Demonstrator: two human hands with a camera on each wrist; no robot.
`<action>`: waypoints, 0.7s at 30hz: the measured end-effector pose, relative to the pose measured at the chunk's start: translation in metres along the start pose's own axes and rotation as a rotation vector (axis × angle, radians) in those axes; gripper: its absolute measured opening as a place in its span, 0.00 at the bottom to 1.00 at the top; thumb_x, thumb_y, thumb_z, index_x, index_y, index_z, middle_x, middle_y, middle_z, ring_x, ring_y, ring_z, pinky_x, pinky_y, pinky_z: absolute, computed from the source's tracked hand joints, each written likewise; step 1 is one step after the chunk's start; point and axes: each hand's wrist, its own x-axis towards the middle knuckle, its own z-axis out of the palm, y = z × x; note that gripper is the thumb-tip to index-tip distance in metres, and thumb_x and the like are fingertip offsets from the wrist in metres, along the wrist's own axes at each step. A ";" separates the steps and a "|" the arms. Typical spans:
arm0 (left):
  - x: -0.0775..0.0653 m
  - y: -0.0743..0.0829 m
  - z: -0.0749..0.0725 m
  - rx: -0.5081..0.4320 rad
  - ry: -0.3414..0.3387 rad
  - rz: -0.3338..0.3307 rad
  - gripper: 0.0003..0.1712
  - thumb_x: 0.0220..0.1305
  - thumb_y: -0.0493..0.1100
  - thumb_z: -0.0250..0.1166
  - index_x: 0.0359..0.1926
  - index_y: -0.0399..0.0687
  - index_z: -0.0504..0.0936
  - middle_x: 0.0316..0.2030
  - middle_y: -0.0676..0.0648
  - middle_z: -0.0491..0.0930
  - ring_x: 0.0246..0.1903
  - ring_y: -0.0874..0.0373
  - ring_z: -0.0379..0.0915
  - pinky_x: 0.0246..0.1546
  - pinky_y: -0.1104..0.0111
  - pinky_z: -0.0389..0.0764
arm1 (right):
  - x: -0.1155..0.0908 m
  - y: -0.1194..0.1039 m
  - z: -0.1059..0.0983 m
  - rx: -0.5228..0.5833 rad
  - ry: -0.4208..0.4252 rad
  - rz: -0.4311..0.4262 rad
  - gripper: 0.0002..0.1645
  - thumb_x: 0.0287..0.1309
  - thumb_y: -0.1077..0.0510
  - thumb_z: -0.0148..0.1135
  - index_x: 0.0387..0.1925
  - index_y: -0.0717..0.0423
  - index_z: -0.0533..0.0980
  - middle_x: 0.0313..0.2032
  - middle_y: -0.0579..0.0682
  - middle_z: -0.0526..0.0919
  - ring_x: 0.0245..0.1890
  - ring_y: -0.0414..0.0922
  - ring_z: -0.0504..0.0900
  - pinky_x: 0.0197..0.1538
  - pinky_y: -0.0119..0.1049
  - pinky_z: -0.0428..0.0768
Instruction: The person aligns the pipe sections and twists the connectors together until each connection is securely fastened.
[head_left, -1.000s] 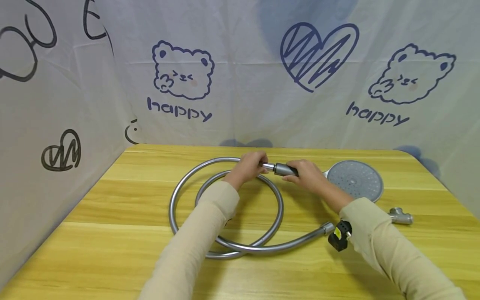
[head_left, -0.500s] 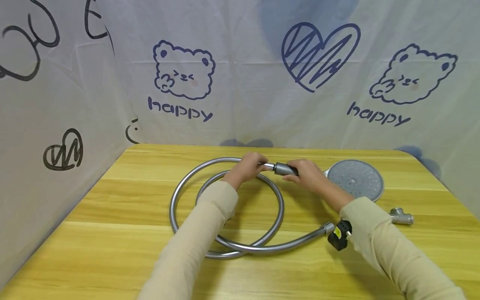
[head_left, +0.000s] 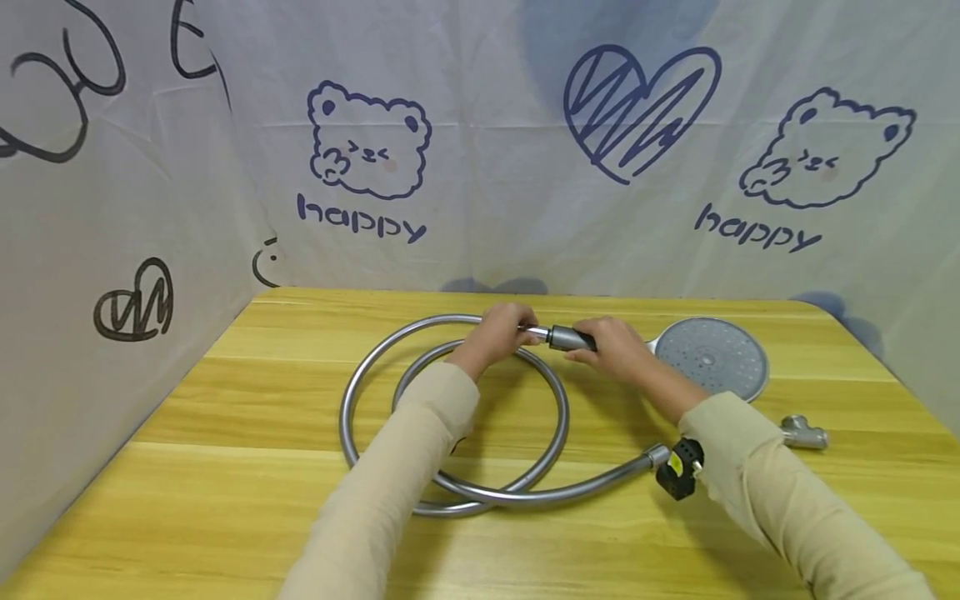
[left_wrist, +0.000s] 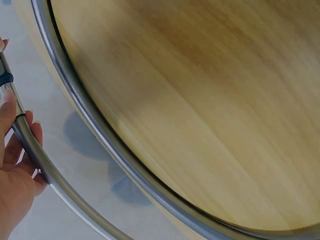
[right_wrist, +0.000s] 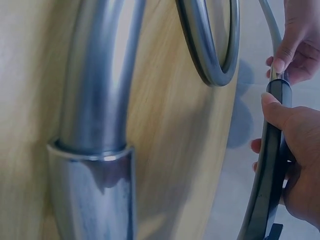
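My left hand (head_left: 498,333) pinches the metal end fitting of a grey shower hose (head_left: 555,417), thumb on the fitting in the left wrist view, fingers behind. That fitting meets the bottom of the shower head's handle (head_left: 570,338); whether it is fully joined I cannot tell. My right hand (head_left: 617,350) grips this handle, fingers curled round it. Beyond the right hand, the round spray face (head_left: 711,360) of the shower head points up. The hose lies in loops on the table, and its other end nut (head_left: 657,456) rests near the right wrist, large in the right wrist view.
A small metal tee valve (head_left: 804,432) lies on the right of the wooden table (head_left: 225,467), partly behind the right sleeve. A black wrist camera mount (head_left: 681,471) hangs below the right cuff, close to the hose end. White cloth walls (head_left: 495,208) stand behind and at the sides.
The spray face has tipped up very slightly. Both hands keep their places and holds on the hose fitting and the handle.
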 end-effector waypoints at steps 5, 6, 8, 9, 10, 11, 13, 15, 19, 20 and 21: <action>-0.001 0.001 0.001 0.011 0.006 -0.015 0.11 0.55 0.44 0.67 0.36 0.42 0.81 0.35 0.46 0.82 0.35 0.54 0.75 0.45 0.62 0.71 | 0.000 0.000 0.002 0.000 0.001 -0.002 0.13 0.53 0.54 0.66 0.30 0.60 0.75 0.20 0.49 0.73 0.20 0.42 0.66 0.26 0.33 0.62; -0.001 0.001 0.001 0.008 0.004 -0.018 0.11 0.55 0.43 0.67 0.36 0.42 0.80 0.35 0.46 0.82 0.35 0.53 0.74 0.45 0.61 0.71 | 0.000 0.001 0.003 0.000 0.001 -0.001 0.13 0.53 0.54 0.66 0.31 0.60 0.75 0.20 0.49 0.73 0.20 0.42 0.66 0.26 0.33 0.62; -0.001 0.001 0.001 0.001 -0.002 -0.020 0.11 0.55 0.43 0.67 0.37 0.41 0.80 0.36 0.45 0.82 0.36 0.52 0.75 0.46 0.61 0.70 | 0.000 0.001 0.003 0.004 0.001 0.002 0.13 0.53 0.54 0.66 0.31 0.60 0.75 0.21 0.49 0.73 0.20 0.42 0.66 0.26 0.33 0.62; -0.001 0.001 0.001 -0.002 -0.002 -0.017 0.11 0.55 0.43 0.67 0.37 0.41 0.80 0.37 0.45 0.83 0.37 0.52 0.76 0.47 0.61 0.71 | 0.000 0.001 0.003 0.007 0.001 0.003 0.13 0.53 0.54 0.66 0.30 0.60 0.75 0.20 0.50 0.73 0.20 0.42 0.66 0.26 0.33 0.62; -0.001 0.000 0.001 -0.012 -0.005 -0.014 0.12 0.55 0.43 0.67 0.38 0.40 0.80 0.38 0.44 0.83 0.39 0.51 0.76 0.48 0.60 0.71 | 0.000 0.001 0.003 0.012 0.001 0.004 0.13 0.53 0.54 0.66 0.30 0.60 0.75 0.20 0.49 0.73 0.20 0.42 0.66 0.26 0.33 0.62; -0.001 0.000 0.001 -0.019 -0.008 -0.007 0.13 0.55 0.42 0.67 0.40 0.39 0.80 0.39 0.43 0.83 0.40 0.51 0.77 0.49 0.60 0.72 | -0.001 0.002 0.003 0.015 0.002 0.004 0.12 0.53 0.54 0.66 0.30 0.60 0.75 0.20 0.49 0.73 0.20 0.42 0.66 0.26 0.33 0.63; 0.000 -0.001 0.001 -0.028 -0.017 0.012 0.17 0.56 0.42 0.67 0.45 0.37 0.79 0.42 0.41 0.83 0.43 0.50 0.78 0.51 0.61 0.73 | -0.001 0.002 0.002 0.018 0.001 0.004 0.12 0.52 0.55 0.66 0.30 0.60 0.75 0.20 0.49 0.73 0.20 0.42 0.66 0.26 0.33 0.63; 0.000 -0.003 0.002 -0.022 -0.025 0.041 0.19 0.57 0.41 0.66 0.48 0.36 0.79 0.43 0.40 0.83 0.44 0.50 0.79 0.50 0.62 0.75 | -0.002 0.002 0.001 0.016 -0.001 -0.002 0.12 0.53 0.55 0.66 0.30 0.60 0.75 0.20 0.49 0.73 0.20 0.42 0.66 0.26 0.33 0.63; 0.001 -0.003 0.001 0.020 -0.038 0.094 0.15 0.61 0.43 0.61 0.44 0.35 0.81 0.39 0.40 0.83 0.36 0.53 0.77 0.41 0.67 0.76 | -0.002 0.003 0.000 -0.002 0.000 -0.010 0.12 0.53 0.55 0.66 0.30 0.60 0.75 0.20 0.49 0.74 0.20 0.43 0.66 0.26 0.33 0.63; 0.001 -0.003 0.001 0.033 -0.036 0.102 0.14 0.62 0.43 0.60 0.41 0.36 0.82 0.36 0.41 0.83 0.32 0.55 0.75 0.37 0.68 0.74 | -0.002 0.004 0.000 -0.006 0.001 -0.013 0.12 0.53 0.55 0.66 0.30 0.60 0.75 0.20 0.49 0.73 0.20 0.43 0.66 0.26 0.33 0.63; 0.001 -0.002 0.001 0.039 -0.037 0.104 0.13 0.62 0.44 0.60 0.38 0.37 0.83 0.34 0.42 0.83 0.30 0.56 0.73 0.35 0.70 0.72 | -0.001 0.003 0.000 -0.011 0.004 -0.018 0.12 0.52 0.55 0.66 0.29 0.60 0.75 0.20 0.49 0.73 0.20 0.42 0.66 0.26 0.33 0.63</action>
